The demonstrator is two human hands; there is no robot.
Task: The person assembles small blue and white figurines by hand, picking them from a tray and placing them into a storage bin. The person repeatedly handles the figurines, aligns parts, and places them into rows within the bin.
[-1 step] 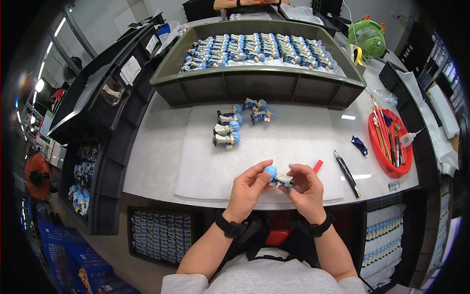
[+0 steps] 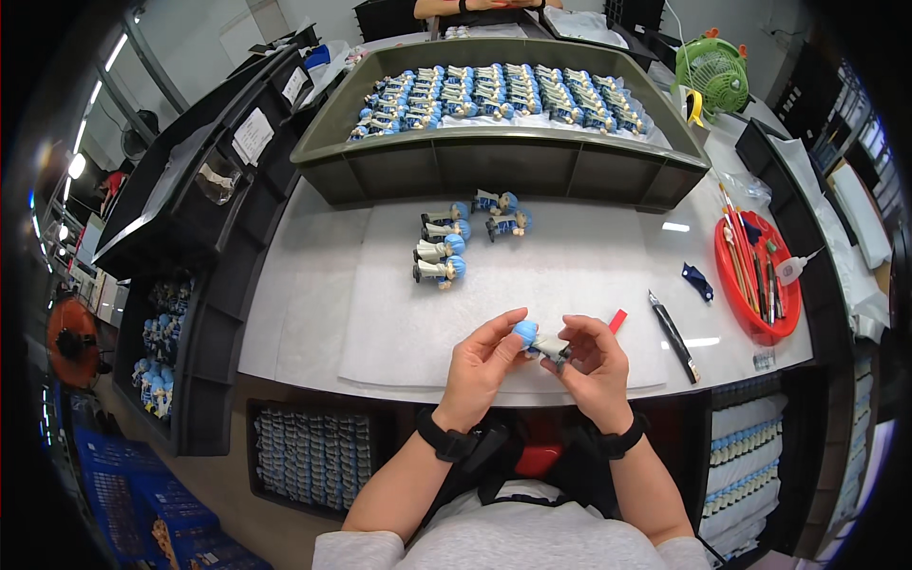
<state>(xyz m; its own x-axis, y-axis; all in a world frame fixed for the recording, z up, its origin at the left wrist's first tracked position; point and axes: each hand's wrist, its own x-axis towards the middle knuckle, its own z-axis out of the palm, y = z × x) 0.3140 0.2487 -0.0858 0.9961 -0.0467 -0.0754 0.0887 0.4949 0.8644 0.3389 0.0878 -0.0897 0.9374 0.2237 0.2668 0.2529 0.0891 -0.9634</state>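
Over the near edge of the white sheet I hold a small figurine (image 2: 546,345) with a light blue head and a whitish body. My left hand (image 2: 484,370) grips it by the head, with thumb and fingers closed. At the other end, my right hand (image 2: 594,369) pinches the dark feet between thumb and fingers. Several matching figurines lie farther up the sheet, among them one (image 2: 440,271) nearest to me and another (image 2: 510,223) to its upper right. A red strip (image 2: 617,322) lies just beyond my right fingers.
A large grey-green bin (image 2: 532,161) with rows of figurines spans the table's far side. To the right are a black craft knife (image 2: 674,337), a dark blue piece (image 2: 697,282) and a red tray (image 2: 790,323) of brushes. Black crates (image 2: 204,380) stand left. A green fan (image 2: 714,76) is beyond.
The figurine has turned slightly between my fingers, so more of its whitish side shows. Both hands stay nearly in place.
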